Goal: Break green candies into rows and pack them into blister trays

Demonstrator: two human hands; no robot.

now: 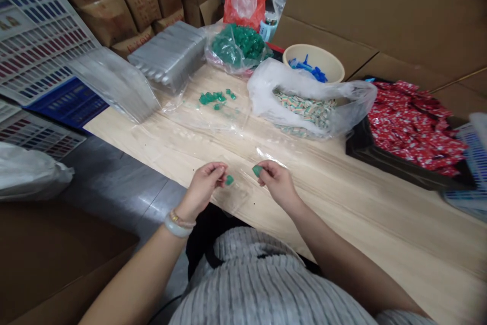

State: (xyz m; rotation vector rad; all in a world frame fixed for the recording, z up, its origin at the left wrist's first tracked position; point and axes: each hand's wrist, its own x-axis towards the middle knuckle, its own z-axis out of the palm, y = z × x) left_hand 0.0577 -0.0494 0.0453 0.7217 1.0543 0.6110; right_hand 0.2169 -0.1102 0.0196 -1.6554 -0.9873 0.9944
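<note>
Near the table's front edge my left hand [208, 183] is closed, pinching a thin clear plastic bag [239, 195]. A small green piece [229, 180] shows just by its fingertips; whether it lies inside the bag I cannot tell. To the right, my right hand [277, 180] pinches another small green piece [257, 170] between thumb and fingers. The two hands are a short way apart. Farther back, several loose green pieces [213, 98] lie on clear plastic, in front of an open bag of green pieces [243, 43].
Behind my right hand sit a bag of small striped packets [306, 107], a cream bowl [331, 61] with blue pieces, and a black tray [399, 165] of red packets. Stacked clear bags [171, 51] stand back left. White crates [34, 31] border the table's left side.
</note>
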